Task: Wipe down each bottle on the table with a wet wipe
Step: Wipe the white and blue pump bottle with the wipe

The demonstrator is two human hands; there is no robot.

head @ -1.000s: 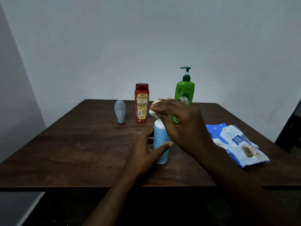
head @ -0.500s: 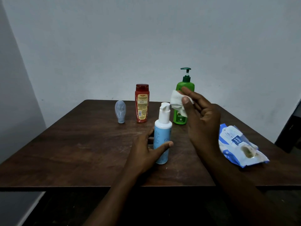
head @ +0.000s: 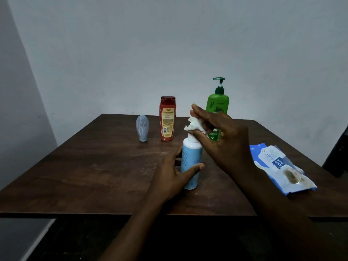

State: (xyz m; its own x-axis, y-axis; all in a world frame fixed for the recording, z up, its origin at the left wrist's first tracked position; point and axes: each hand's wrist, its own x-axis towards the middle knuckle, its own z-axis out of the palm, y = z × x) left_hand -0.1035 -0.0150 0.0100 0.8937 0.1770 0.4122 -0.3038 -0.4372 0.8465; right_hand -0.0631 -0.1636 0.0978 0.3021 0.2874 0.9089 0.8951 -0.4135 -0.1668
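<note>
a pale blue bottle (head: 191, 162) stands upright near the bench's front edge, a crumpled white wet wipe (head: 194, 125) bunched over its top. behind stand a red bottle (head: 167, 119), a green pump bottle (head: 217, 108) and a small grey-blue bottle (head: 142, 127).

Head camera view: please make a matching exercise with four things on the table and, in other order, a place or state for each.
1. red plastic bottle
2. green pump bottle
3. pale blue pump bottle
4. blue wet wipe pack

a. steadied by the left hand
b. lying flat at the table's right
c. partly hidden behind the right hand
d. beside the small grey bottle

Pairs: 1-d, 2-c, 3-a, 4-b
</note>
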